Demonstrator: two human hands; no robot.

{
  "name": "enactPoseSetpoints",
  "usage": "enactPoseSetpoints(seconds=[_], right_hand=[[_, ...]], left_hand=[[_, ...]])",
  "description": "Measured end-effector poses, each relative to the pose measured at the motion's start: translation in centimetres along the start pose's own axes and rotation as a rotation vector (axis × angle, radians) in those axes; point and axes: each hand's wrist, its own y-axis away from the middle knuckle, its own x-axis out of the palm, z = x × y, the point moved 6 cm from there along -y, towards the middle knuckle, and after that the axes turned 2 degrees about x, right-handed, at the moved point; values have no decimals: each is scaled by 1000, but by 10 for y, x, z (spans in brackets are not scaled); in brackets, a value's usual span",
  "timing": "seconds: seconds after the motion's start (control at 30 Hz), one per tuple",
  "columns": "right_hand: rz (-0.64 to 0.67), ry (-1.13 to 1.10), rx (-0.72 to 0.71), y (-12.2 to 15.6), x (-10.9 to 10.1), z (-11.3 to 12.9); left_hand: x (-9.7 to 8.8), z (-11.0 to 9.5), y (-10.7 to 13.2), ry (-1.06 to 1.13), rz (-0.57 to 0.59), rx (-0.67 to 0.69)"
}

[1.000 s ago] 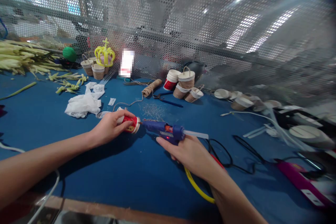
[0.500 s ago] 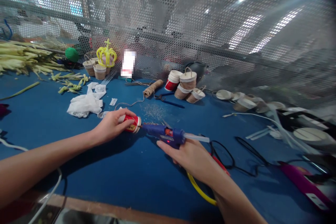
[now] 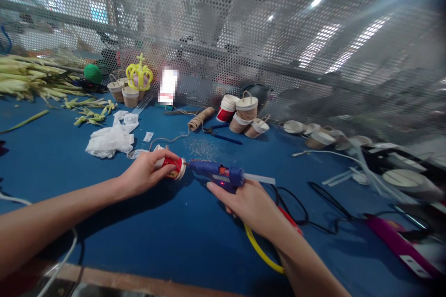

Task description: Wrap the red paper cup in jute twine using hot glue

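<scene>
My left hand (image 3: 144,174) is closed round a small red and white paper cup (image 3: 173,167) lying on its side on the blue table (image 3: 167,236). My right hand (image 3: 245,204) grips a blue glue gun (image 3: 218,174). Its nozzle touches the bottom rim of the cup. A clear glue stick (image 3: 259,178) sticks out of the gun's back. A length of twine (image 3: 170,139) runs from the cup toward a twine roll (image 3: 201,118).
White crumpled plastic (image 3: 109,139) lies left of the cup. Twine-wrapped cups (image 3: 247,113) and blue pliers (image 3: 223,132) sit behind. A yellow crown (image 3: 139,74), green stalks (image 3: 31,79), black cables (image 3: 313,199) and a magenta tool (image 3: 400,241) surround the work spot. A perforated metal screen (image 3: 244,32) closes the back.
Both hands hold the same grip. The cup and glue gun have stayed together with only slight shifts; the camera has wobbled a little.
</scene>
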Motion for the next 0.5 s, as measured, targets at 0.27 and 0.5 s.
enactPoseSetpoints(seconds=[0.27, 0.5], right_hand=[[10, -39, 4, -8, 3, -2], [27, -42, -15, -12, 5, -2]], left_hand=[[1, -5, 3, -57, 15, 86], [2, -7, 3, -54, 21, 117]])
